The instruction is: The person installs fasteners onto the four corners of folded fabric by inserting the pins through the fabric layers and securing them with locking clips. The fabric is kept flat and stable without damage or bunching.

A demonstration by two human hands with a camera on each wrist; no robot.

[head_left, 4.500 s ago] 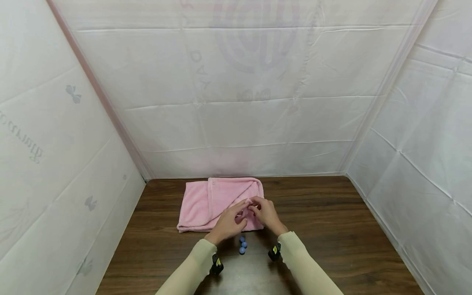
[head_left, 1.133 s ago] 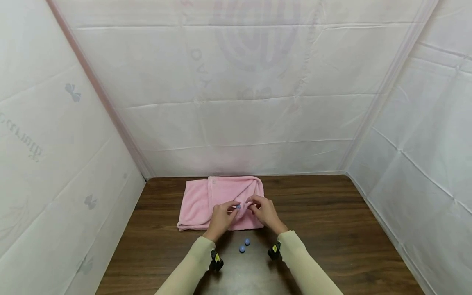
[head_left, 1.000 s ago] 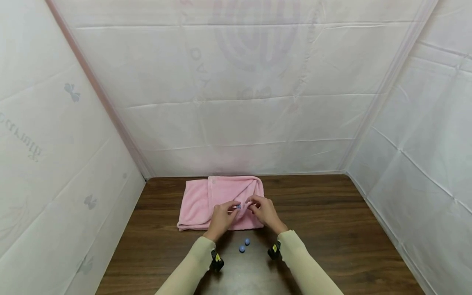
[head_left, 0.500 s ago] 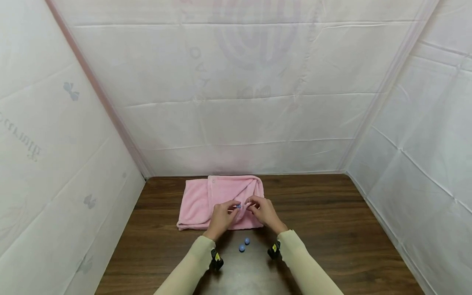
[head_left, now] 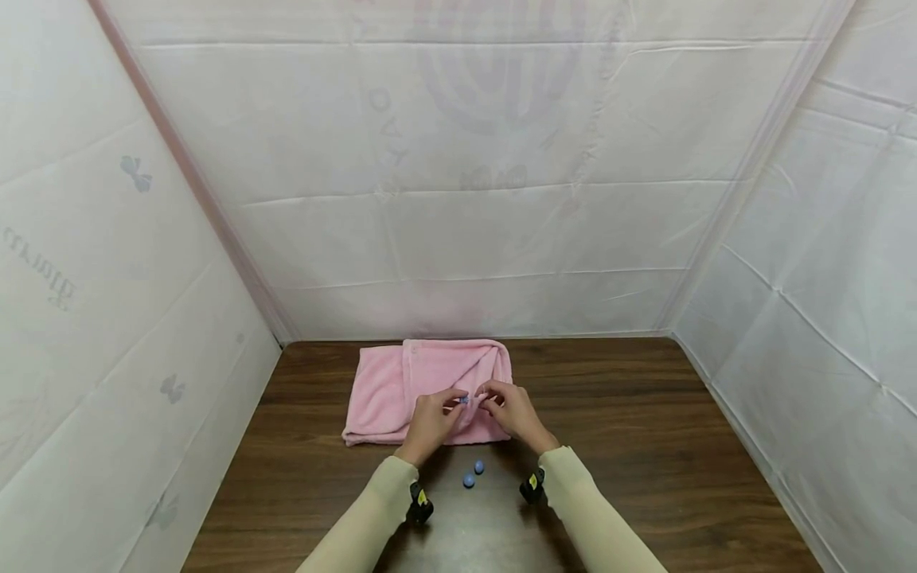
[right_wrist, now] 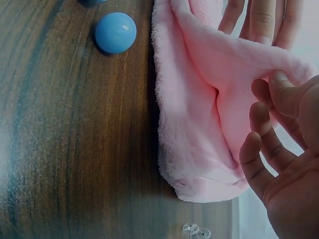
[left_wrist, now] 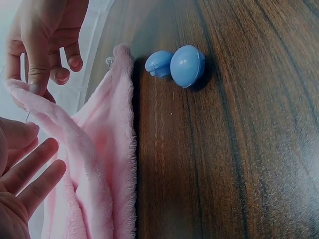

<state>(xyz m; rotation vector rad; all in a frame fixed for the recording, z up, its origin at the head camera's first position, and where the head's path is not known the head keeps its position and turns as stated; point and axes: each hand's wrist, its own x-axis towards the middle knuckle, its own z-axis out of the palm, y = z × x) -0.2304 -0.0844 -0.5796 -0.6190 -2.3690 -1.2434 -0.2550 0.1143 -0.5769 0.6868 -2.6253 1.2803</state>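
Observation:
A folded pink plush blanket (head_left: 383, 390) lies at the back of the table. My right hand (head_left: 513, 410) pinches a raised fold of it between thumb and index finger, other fingers loosely bent. Close by on the left, my left hand (head_left: 430, 422) pinches a small blue piece (head_left: 464, 400) between thumb and forefinger. In the left wrist view a thin needle (left_wrist: 28, 116) points from those fingertips toward the fold; whether it enters the cloth I cannot tell. Two blue dome-topped clips, one nearer (head_left: 469, 481) and one farther (head_left: 479, 467), rest on the table before the blanket.
Small clear plastic pins (right_wrist: 190, 229) show beyond the blanket's edge in the right wrist view. A small round disc (head_left: 414, 351) sits on the blanket's upper left. White fabric walls enclose the brown wood table (head_left: 645, 446) at the back and sides.
Of three blue clips on the table 4.5 seconds ago, two remain there; my left hand, earlier at the fold, now holds a blue piece. Over the last second both hands stay nearly still.

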